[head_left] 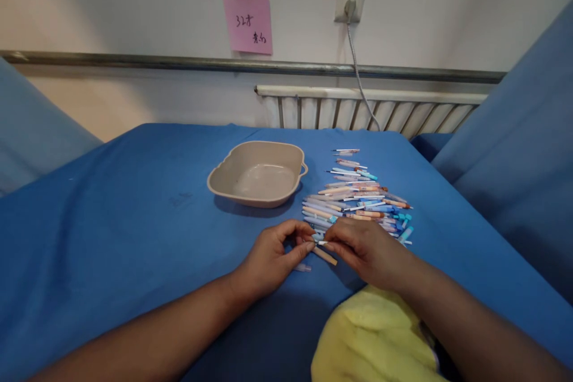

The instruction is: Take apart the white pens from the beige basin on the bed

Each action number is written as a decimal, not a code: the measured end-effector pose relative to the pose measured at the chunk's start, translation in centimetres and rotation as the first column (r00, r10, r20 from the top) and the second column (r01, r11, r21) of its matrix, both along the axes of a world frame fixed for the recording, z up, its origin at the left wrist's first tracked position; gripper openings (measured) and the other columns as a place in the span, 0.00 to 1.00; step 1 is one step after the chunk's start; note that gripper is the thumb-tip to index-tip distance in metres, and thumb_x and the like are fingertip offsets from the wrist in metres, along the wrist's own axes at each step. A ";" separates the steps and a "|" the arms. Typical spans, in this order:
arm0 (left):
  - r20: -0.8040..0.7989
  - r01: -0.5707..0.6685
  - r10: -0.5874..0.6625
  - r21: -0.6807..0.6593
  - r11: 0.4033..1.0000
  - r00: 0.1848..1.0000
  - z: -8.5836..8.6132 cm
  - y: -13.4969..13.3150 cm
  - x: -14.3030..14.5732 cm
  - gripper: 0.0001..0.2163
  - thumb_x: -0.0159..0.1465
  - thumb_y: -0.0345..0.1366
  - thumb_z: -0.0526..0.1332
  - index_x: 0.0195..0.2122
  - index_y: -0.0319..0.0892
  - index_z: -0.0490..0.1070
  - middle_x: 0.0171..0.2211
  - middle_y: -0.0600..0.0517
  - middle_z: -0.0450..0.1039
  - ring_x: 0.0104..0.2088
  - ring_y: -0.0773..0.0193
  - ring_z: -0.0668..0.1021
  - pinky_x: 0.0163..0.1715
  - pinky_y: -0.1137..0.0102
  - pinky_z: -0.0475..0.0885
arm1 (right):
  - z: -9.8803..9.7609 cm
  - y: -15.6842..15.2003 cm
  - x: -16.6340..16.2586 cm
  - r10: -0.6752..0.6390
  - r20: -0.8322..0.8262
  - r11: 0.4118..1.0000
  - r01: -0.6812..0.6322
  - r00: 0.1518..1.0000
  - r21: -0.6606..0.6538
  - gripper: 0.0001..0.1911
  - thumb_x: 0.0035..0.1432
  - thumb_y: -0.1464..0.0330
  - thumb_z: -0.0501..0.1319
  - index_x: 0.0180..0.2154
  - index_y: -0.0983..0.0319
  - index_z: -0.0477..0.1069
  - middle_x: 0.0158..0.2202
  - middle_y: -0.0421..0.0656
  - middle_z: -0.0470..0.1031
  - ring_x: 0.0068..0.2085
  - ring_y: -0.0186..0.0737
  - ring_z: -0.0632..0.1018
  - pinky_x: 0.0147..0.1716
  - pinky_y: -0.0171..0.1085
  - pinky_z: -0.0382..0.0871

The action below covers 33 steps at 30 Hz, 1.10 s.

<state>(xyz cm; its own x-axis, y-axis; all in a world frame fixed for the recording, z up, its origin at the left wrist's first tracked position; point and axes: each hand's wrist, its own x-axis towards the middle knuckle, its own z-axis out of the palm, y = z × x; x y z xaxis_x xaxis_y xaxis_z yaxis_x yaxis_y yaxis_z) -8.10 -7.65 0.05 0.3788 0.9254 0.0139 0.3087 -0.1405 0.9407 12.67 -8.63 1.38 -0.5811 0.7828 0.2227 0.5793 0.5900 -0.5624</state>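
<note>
My left hand (pixel 273 253) and my right hand (pixel 373 248) meet over the near edge of a pile of pen parts. Between their fingertips runs a thin white pen refill (pixel 321 243) with a dark tip toward the left. Both hands pinch it, thumb against forefinger; the fingers hide most of it. Just below lies an orange-beige pen barrel (pixel 326 255), and a pale, see-through pen part (pixel 303 267) rests on the cloth under my left hand. Behind the hands spread many pens and pen parts (pixel 340 203) in beige, grey, blue and brown, with white refills among them.
A beige plastic basin (pixel 257 199) with a side handle stands left of the pens. Blue cloth (pixel 134 239) covers the table. Something yellow and soft (pixel 376 340) is at the near edge. Behind are a radiator (pixel 371 94), a metal rail (pixel 179 63) and a plugged-in cable (pixel 358 74).
</note>
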 end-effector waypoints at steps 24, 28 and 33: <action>0.131 0.034 -0.019 -0.118 0.992 0.991 1.1 1.0 -1.1 0.17 0.55 0.35 0.65 0.45 0.38 0.66 0.38 0.48 0.73 0.33 0.68 0.73 0.36 0.70 0.69 | 0.1 -0.5 -0.2 -0.001 0.049 0.995 -0.004 0.999 0.099 0.13 0.62 0.74 0.52 0.46 0.57 0.67 0.35 0.42 0.71 0.35 0.37 0.73 0.34 0.34 0.62; -0.154 0.173 -0.181 -0.066 0.983 0.971 2.6 2.0 -2.9 0.09 0.58 0.39 0.61 0.35 0.38 0.71 0.26 0.55 0.70 0.26 0.69 0.70 0.27 0.74 0.65 | -0.2 -0.2 0.4 -0.042 0.014 0.995 0.040 0.999 0.086 0.14 0.61 0.74 0.52 0.46 0.57 0.68 0.35 0.42 0.72 0.35 0.37 0.73 0.35 0.34 0.64; -0.517 0.488 -0.389 0.066 0.870 0.763 3.2 1.4 -3.4 0.10 0.56 0.41 0.64 0.36 0.43 0.74 0.31 0.53 0.71 0.31 0.64 0.72 0.32 0.72 0.64 | -0.1 0.0 0.8 -0.047 0.026 0.995 0.044 0.999 0.090 0.13 0.61 0.74 0.53 0.46 0.57 0.68 0.36 0.42 0.73 0.36 0.38 0.74 0.36 0.35 0.65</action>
<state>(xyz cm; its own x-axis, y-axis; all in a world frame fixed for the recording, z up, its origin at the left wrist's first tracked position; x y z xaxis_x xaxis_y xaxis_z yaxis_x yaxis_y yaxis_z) -11.46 -6.22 3.25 0.7464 0.6540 -0.1233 0.5663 -0.5269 0.6337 13.47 -8.68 1.25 -0.5525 0.7860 0.2772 0.6215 0.6102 -0.4914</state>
